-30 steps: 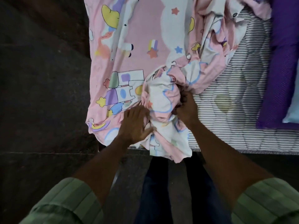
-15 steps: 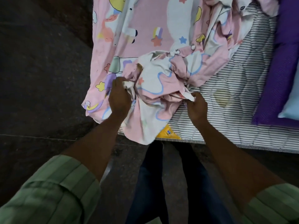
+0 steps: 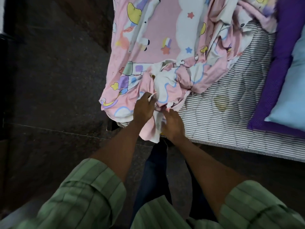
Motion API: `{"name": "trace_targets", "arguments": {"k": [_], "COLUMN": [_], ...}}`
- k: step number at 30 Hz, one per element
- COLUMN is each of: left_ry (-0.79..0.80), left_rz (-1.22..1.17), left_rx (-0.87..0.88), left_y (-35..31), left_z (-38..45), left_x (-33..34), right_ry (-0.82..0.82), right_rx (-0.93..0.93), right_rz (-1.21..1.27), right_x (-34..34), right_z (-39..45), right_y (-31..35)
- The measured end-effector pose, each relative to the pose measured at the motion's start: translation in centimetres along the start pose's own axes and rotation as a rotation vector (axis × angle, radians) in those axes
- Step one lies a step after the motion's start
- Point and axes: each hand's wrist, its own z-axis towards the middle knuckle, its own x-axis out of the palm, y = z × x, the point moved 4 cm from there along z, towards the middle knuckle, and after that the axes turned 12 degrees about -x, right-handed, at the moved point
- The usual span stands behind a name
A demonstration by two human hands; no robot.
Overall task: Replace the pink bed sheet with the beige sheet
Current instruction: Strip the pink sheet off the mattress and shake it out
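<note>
The pink bed sheet (image 3: 158,52) lies bunched at the bed's near edge, striped mattress (image 3: 219,116) partly bared, left hand (image 3: 143,109) gripping a fold and right hand (image 3: 173,125) pressing loosely into the bunch, evidently gathering it for removal; no beige sheet visible.

- Sheet (image 3: 158,52) bunched on left part of mattress (image 3: 219,116), near edge hanging over the front.
- Left hand (image 3: 143,109) and right hand (image 3: 173,126) on the bunch at front edge, side by side.
- Cushion (image 3: 277,76) on mattress far right, pillow (image 3: 290,90) on top.
- Floor (image 3: 54,80) left of bed.
</note>
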Motion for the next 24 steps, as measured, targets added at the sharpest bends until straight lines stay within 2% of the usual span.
{"name": "trace_targets", "arguments": {"k": [3,5,8,12,14,17,20,22,24], "left_ry": [0.081,0.171,0.251,0.170,0.187,0.166,0.074,0.056,0.051], "left_rz": [-0.016,-0.036,-0.127,-0.176,-0.143,-0.038,0.135,0.281,0.442], "left_rx": [-0.026,-0.014,-0.012,0.002,0.033,0.085,0.159,0.171,0.156], "left_y": [-1.8,-3.4,-6.0,-9.3,-10.5,-12.3,-12.5,-10.4,-7.0], "left_z": [-1.0,-2.4,-3.8,-4.2,-4.1,-4.1,-3.9,-3.4,-2.7], "left_x": [-0.6,-1.4,-2.9,-6.0,-7.1,-8.4,-9.4,-9.5,-9.1], "right_ry": [-0.035,-0.023,0.036,-0.004,0.010,0.031,0.210,0.288,0.297], "right_rx": [0.218,0.316,0.284,0.228,0.194,0.178,0.188,0.209,0.214], "right_rz": [0.274,0.334,0.330,0.337,0.325,0.169,-0.244,-0.301,-0.329], "right_x": [-0.4,-1.6,-4.5,-10.1,-12.1,-13.4,-12.2,-10.6,-9.2], "right_z": [0.3,0.6,1.3,1.9,2.0,2.1,1.5,0.5,-0.5], "right_y": [1.6,2.5,3.5,5.4,6.3,6.5,4.9,3.3,1.9]}}
